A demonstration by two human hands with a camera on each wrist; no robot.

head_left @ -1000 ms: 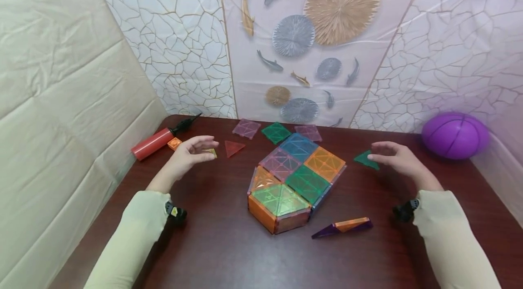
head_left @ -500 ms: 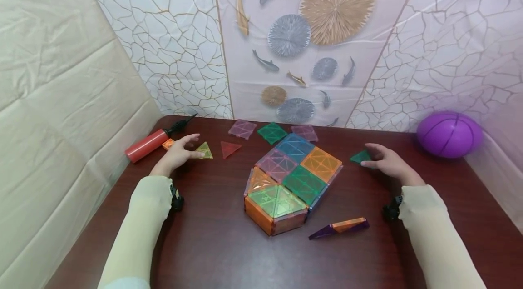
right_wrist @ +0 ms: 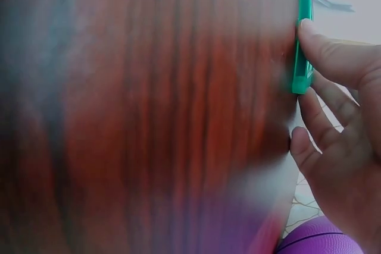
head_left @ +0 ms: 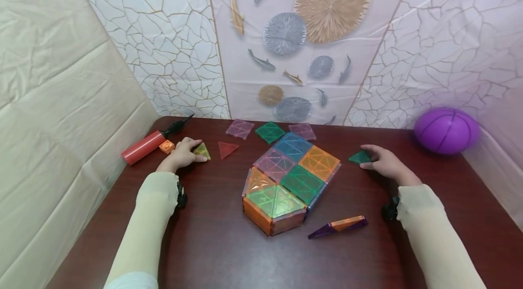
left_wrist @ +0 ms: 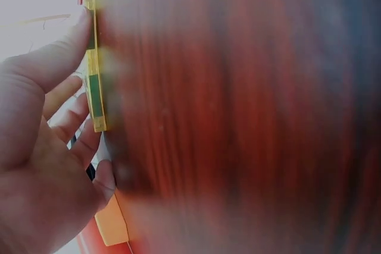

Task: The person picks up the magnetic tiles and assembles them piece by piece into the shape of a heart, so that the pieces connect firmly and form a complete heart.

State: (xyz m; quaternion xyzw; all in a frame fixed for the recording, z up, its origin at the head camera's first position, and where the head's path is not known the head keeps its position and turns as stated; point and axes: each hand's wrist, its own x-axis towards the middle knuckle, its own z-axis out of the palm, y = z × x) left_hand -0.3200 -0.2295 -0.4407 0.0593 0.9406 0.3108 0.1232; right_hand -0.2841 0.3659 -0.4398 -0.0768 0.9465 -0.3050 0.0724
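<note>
A patterned backdrop (head_left: pixel 184 52) rises behind the dark tabletop (head_left: pixel 229 261). Mid-tabletop sits a low structure of coloured tiles (head_left: pixel 302 182), its top mixing squares and triangles. A purple ball (head_left: pixel 446 131) rests at the right rear, a red cylinder (head_left: pixel 142 147) at the left rear. The left hand (head_left: pixel 183 154) and right hand (head_left: pixel 386 161) are well apart, on either side of the structure. Behind it, a green square (head_left: pixel 270 132) lies between two pink squares (head_left: pixel 239 129). The yellow triangle (head_left: pixel 202 151) is in the left grip, between thumb and fingers; the green triangle (head_left: pixel 358 157) is likewise in the right grip. Near the cylinder sits a small orange block (head_left: pixel 166 146).
</note>
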